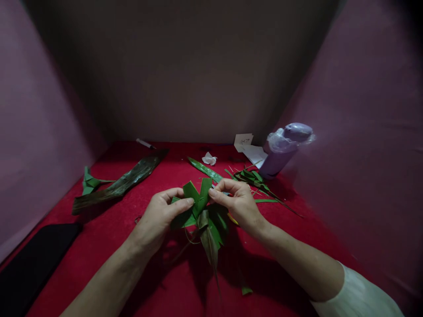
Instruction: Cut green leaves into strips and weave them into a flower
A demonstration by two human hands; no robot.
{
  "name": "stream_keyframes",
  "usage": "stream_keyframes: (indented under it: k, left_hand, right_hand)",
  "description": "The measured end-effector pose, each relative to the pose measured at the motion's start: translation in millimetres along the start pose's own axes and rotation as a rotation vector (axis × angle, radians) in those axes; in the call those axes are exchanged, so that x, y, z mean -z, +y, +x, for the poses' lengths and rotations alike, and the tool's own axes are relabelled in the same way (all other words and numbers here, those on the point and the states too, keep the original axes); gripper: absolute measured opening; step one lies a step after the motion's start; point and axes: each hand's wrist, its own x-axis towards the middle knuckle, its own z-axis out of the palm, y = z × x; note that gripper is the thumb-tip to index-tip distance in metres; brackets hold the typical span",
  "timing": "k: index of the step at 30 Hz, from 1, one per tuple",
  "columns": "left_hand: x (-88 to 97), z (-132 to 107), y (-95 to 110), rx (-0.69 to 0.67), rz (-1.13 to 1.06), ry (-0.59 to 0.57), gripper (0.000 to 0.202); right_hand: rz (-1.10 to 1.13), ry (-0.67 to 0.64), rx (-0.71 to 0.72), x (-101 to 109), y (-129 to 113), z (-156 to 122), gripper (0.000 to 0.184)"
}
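Both hands hold a folded bundle of green leaf strips [202, 211] just above the red cloth. My left hand [161, 215] pinches its left side, thumb pressed on a strip. My right hand [236, 200] pinches the upper right strip between thumb and fingers. Several loose ends of the folded leaf hang down toward me, one long and brownish.
A long dark leaf [122, 182] and a small folded leaf piece [90, 181] lie at the left. A pile of leaf scraps [253, 178], a lilac bottle [284, 147], paper slips [248, 147], a white crumpled bit [209, 159], a pen [145, 143] and a black slab [33, 264] are around. Pink walls enclose the red cloth [284, 246].
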Motion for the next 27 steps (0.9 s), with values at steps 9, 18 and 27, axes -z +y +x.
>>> stream_keyframes:
  k: [9, 18, 27]
  left_hand:
    - [-6.0, -3.3, 3.8, 0.086, -0.005, -0.060, 0.021]
    - [0.4, 0.4, -0.7, 0.082, 0.064, -0.053, 0.017]
    - [2.7, 0.1, 4.2, 0.097, 0.097, -0.076, 0.018]
  right_hand:
    - [-0.102, -0.031, 0.003, -3.0, -6.9, -7.1, 0.023]
    - [-0.053, -0.041, 0.015, -1.9, -0.6, -1.1, 0.024]
    - [-0.077, -0.010, 0.046, -1.5, 1.0, 0.5, 0.021]
